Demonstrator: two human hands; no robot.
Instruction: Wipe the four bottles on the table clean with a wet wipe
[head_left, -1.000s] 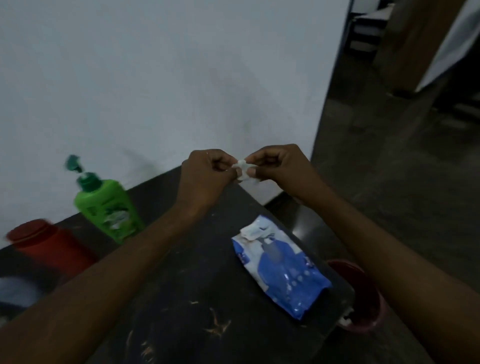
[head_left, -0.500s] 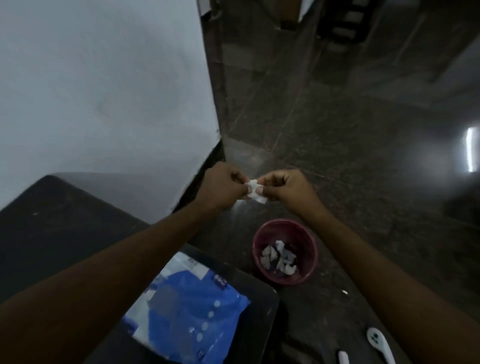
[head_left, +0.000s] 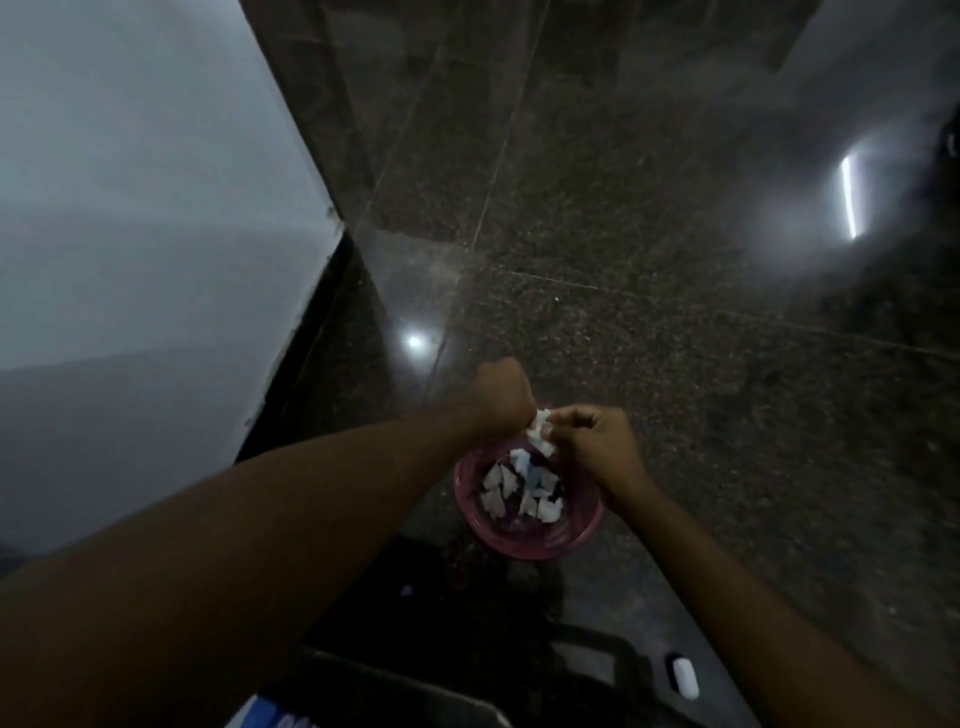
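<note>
Wet wipe now held directly over pink bin.

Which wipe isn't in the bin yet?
The crumpled wipe, pinched between the left hand and right hand above the bin. The other wipes lie loose on its bottom.

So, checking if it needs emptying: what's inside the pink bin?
The bin holds crumpled white wipes. Its bottom is hidden under them, and the right hand covers part of the far rim.
</note>
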